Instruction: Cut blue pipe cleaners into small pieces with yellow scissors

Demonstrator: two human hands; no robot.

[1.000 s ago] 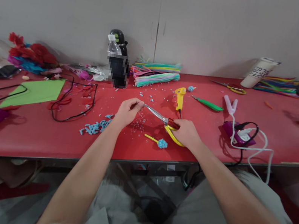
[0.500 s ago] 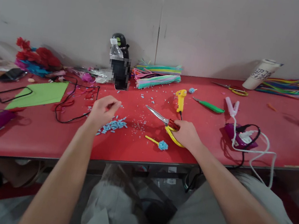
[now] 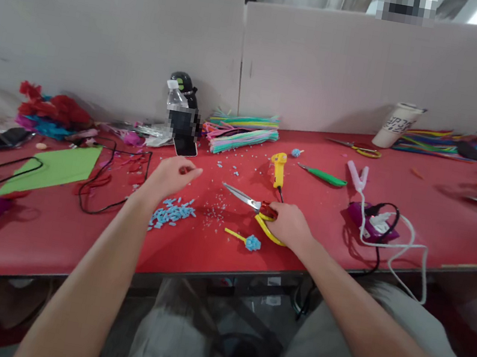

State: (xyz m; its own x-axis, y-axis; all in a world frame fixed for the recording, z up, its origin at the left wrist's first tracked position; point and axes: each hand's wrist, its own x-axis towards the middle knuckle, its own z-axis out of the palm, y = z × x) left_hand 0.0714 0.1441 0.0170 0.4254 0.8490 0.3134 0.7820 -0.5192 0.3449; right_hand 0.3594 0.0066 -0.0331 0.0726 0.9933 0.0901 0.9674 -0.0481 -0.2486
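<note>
My right hand (image 3: 289,226) grips a pair of scissors (image 3: 242,196) by the red and yellow handles. The blades point left over the red table and look nearly closed. My left hand (image 3: 171,178) hovers just above a pile of short blue pieces (image 3: 171,213), its fingers curled in a pinch. Whatever it may hold is too small or hidden to make out. Between and in front of the hands lies a yellow stick with a blue cluster (image 3: 253,242) at its end. Tiny pale bits are scattered beside the blue pile.
A yellow glue gun (image 3: 278,170) lies beyond the scissors, near a green-handled tool (image 3: 326,177). Bundled pipe cleaners (image 3: 245,137), a bottle (image 3: 176,98) and a phone (image 3: 186,146) are at the back. Purple power strips (image 3: 371,222) with cords flank both sides; green paper (image 3: 54,169) lies left.
The camera view has tilted up, so the table sits lower in the picture. My left hand has shifted slightly right relative to the blue pile; my right hand still holds the scissors.
</note>
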